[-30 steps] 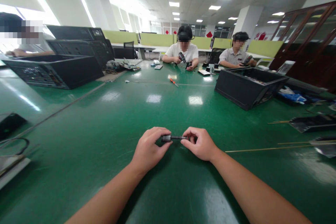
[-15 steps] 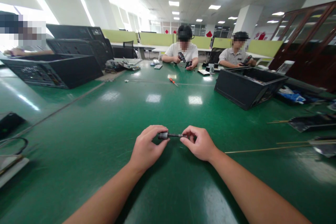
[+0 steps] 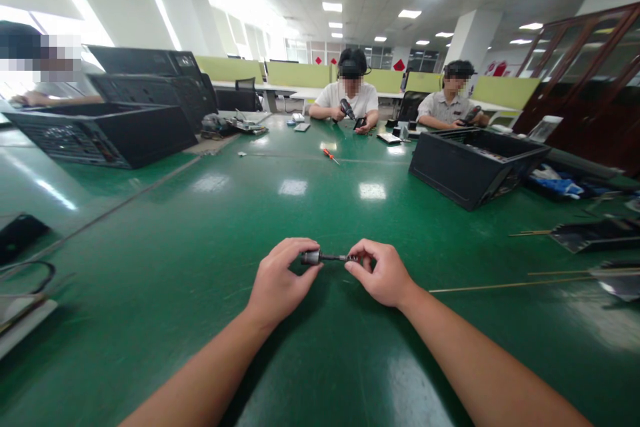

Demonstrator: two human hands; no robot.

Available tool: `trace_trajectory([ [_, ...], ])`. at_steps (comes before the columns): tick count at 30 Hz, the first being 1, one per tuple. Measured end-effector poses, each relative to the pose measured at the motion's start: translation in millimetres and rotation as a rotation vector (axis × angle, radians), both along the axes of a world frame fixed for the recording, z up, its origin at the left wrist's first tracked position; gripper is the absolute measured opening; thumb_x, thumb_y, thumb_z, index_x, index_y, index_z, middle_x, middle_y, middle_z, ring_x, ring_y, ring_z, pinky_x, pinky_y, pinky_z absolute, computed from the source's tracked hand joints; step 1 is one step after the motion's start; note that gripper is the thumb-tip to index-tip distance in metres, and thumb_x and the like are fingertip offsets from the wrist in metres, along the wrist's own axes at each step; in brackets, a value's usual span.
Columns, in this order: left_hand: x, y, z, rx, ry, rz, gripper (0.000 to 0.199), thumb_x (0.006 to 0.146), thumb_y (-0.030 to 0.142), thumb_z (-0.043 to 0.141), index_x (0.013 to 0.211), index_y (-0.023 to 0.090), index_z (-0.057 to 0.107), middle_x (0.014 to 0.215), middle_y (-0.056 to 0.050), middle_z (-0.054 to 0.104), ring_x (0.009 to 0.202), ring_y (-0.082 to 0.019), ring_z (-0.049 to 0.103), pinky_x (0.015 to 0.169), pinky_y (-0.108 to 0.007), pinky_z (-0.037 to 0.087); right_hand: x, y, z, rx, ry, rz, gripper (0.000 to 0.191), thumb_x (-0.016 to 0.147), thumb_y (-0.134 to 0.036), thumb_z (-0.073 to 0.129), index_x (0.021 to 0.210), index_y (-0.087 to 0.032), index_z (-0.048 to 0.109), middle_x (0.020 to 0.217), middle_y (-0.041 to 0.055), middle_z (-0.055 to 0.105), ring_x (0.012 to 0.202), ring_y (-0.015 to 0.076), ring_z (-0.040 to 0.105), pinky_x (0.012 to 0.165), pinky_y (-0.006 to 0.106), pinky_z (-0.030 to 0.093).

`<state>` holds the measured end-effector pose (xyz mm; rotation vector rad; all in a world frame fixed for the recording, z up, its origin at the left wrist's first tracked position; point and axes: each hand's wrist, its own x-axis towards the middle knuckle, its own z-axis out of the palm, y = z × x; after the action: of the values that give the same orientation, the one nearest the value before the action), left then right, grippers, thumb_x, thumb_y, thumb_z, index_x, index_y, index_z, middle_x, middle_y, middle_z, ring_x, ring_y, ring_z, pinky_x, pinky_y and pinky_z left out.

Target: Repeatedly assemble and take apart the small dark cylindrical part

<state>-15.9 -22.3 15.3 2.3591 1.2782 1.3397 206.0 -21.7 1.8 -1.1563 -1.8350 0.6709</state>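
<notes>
A small dark metal cylinder with a thin rod (image 3: 313, 257) lies level between my two hands, just over the green tabletop (image 3: 210, 233). My left hand (image 3: 280, 277) pinches the thick cylinder end between thumb and fingers. At the other end, the fingertips of my right hand (image 3: 380, 270) close on the rod's tip, where a small dark ridged part shows. The exact kind of this piece cannot be made out. Both forearms reach in from the bottom edge of the view.
Black computer cases stand at left (image 3: 100, 137) and right (image 3: 475, 163). An orange screwdriver (image 3: 329, 155) lies ahead. Across the table, one person (image 3: 345, 97) holds a power drill; another (image 3: 450, 103) sits at right. Thin rods (image 3: 500, 285) and dark metal parts lie at right.
My right fingertips have shifted very slightly to the right along the rod, baring a bit more of the ridged part. My left hand keeps its grip on the cylinder.
</notes>
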Motion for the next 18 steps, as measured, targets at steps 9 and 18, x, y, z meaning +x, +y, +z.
trace_trajectory([
  [9,-1.2,0.9,1.0,0.000,0.005,0.007,0.020,0.080,0.018,0.068,0.100,0.021,0.066,0.099,-0.003,0.070,0.094,-0.018,0.065,0.088,-0.032,0.052,0.7,0.7,-1.5,-0.002,0.021,-0.003,0.009,0.080,-0.026,0.066,0.083,-0.018,0.065,0.055,-0.0044,0.052,0.048,0.0110,0.045,0.054,0.024,0.037],
  [18,-2.6,1.4,0.6,-0.020,0.002,0.023,0.020,0.081,0.020,0.067,0.101,0.021,0.066,0.101,-0.004,0.069,0.095,-0.020,0.065,0.089,-0.035,0.051,3.8,1.4,0.7,0.007,0.028,-0.019,0.008,0.078,-0.025,0.067,0.082,-0.018,0.066,0.054,-0.0038,0.052,0.049,0.0118,0.047,0.054,0.024,0.039],
])
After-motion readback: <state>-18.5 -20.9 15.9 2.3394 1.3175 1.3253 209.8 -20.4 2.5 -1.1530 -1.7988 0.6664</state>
